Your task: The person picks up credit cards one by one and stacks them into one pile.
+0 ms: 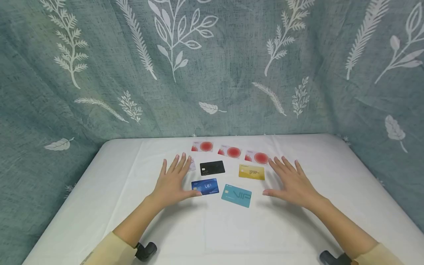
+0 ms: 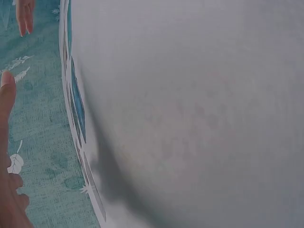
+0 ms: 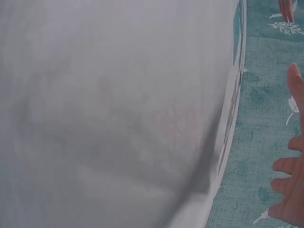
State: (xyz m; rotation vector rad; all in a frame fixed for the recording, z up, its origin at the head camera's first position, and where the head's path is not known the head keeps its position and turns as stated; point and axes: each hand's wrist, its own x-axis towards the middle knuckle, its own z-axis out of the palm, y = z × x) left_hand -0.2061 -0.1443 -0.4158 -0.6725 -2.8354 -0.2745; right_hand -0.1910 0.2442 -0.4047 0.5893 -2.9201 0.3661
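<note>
My left hand (image 1: 171, 187) hovers with fingers spread over the left side of the cards, its thumb over the edge of a blue VIP card (image 1: 208, 186). My right hand (image 1: 292, 184) is likewise spread, to the right of a gold card (image 1: 251, 172), and holds nothing. Between the hands lie a black VIP card (image 1: 212, 168) and a teal VIP card (image 1: 236, 195). Behind them are three pale cards with red circles, the left one (image 1: 202, 146), the middle one (image 1: 229, 151) and the right one (image 1: 256, 157). Another pale card (image 1: 192, 165) is partly hidden by my left fingers.
A white cloth covers the table (image 1: 212, 235). Behind and beside it hangs a green-blue curtain (image 1: 232, 66) with white leaf prints. Black devices are on both forearms, the left one (image 1: 146, 251) and the right one (image 1: 334, 258).
</note>
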